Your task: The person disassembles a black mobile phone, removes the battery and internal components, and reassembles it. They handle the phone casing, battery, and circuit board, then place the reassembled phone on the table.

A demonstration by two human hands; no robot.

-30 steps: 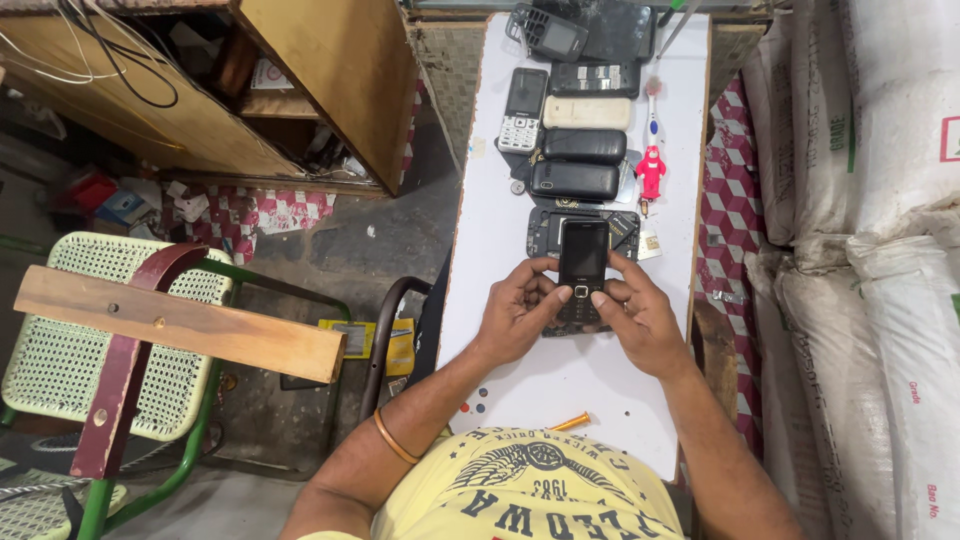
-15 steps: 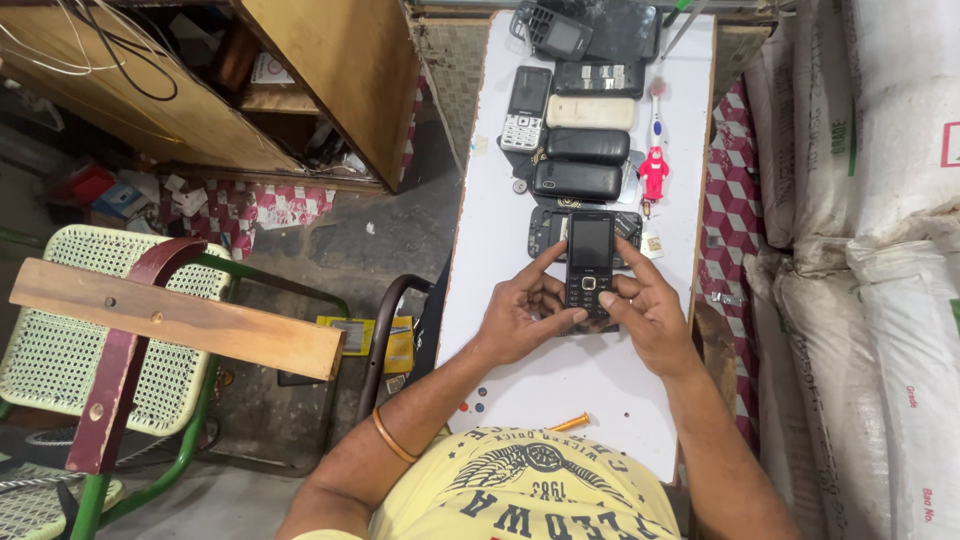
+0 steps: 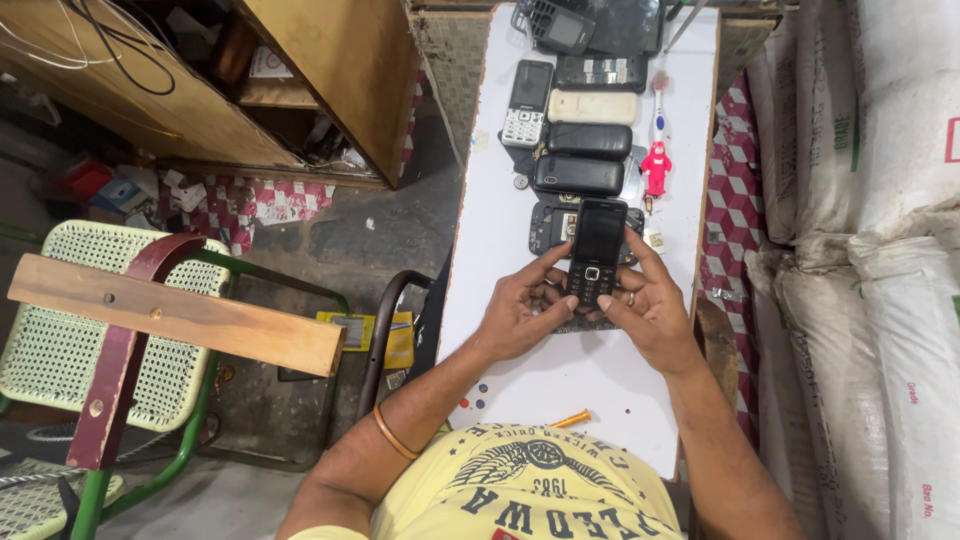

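Observation:
I hold a black keypad phone (image 3: 596,248) upright over a white table (image 3: 500,230), its dark screen facing me. My left hand (image 3: 520,310) grips its left edge, thumb near the keypad. My right hand (image 3: 645,310), with a ring on one finger, wraps the right edge and lower end. Under the phone lies an opened phone body (image 3: 548,225) with its circuit board showing.
A row of phones (image 3: 585,140) lies further up the table, with a red figure-shaped keyring (image 3: 656,168) beside them. A yellow-handled tool (image 3: 572,418) rests near my chest. White sacks (image 3: 880,250) stack on the right. A green chair (image 3: 120,340) and wooden cabinet (image 3: 300,80) stand left.
Both hands have slid down the phone, so more of its screen shows. The phone itself stays in about the same place.

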